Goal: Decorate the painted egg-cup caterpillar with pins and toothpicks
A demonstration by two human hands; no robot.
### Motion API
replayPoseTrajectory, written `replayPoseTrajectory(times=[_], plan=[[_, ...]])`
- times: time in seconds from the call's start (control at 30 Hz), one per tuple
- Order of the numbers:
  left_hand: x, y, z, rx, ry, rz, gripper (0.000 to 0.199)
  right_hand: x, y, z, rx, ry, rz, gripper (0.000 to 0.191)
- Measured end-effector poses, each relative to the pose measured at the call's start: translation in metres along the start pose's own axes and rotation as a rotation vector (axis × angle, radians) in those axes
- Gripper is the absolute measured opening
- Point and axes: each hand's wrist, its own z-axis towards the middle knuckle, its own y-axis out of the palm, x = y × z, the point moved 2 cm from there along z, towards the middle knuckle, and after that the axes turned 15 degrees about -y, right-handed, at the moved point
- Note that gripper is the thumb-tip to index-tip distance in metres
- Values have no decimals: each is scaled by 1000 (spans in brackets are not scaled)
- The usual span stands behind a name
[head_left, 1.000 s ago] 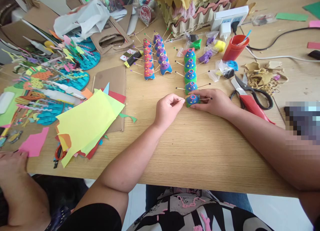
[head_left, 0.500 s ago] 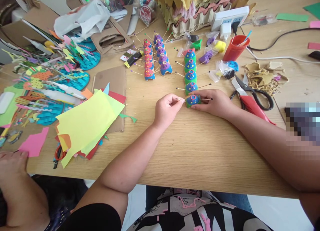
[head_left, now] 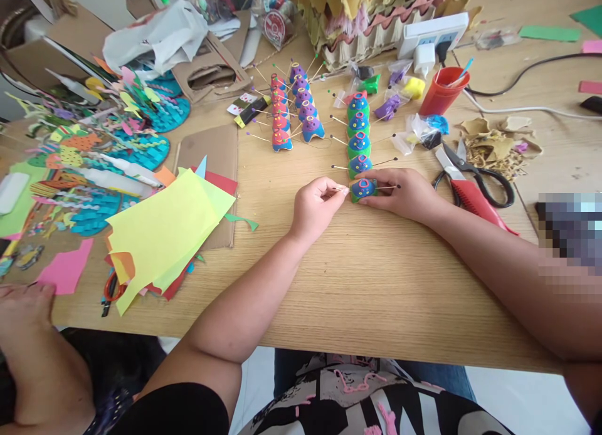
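A row of blue and green clay-covered egg-carton cups (head_left: pixel 359 141) with matchstick-like sticks poking from their sides runs toward me. At its near end sits a blue clay-covered cup (head_left: pixel 363 188), with a pink ring on its face. My right hand (head_left: pixel 399 193) grips this cup from the right, thumb and fingers around it; a dark-tipped stick juts out beneath the hand's fingers. My left hand (head_left: pixel 320 203) pinches a thin stick (head_left: pixel 339 188) at the cup's left side. Whether the stick's end is inside the clay cannot be made out.
Red and purple clay-cup rows (head_left: pixel 281 118) stand farther left. Scissors (head_left: pixel 484 178), a red cup (head_left: pixel 444 90) and a power strip (head_left: pixel 435 31) lie to the right. Coloured paper (head_left: pixel 169 228) covers cardboard at left. Another person's hand (head_left: pixel 23 303) rests at the far left edge.
My left hand has shifted very slightly right, toward the cup, with the stick still pinched. My right hand keeps its hold on the cup.
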Motion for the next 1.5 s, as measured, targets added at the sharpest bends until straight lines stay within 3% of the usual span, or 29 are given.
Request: replayPoseTrajectory(times=[1.23, 1.5], plan=[[2, 0, -2, 10, 9, 65, 7, 2, 1, 0, 7, 2, -6, 53], [4, 0, -1, 8, -2, 38, 6, 1, 0, -2, 5, -2, 75, 65]])
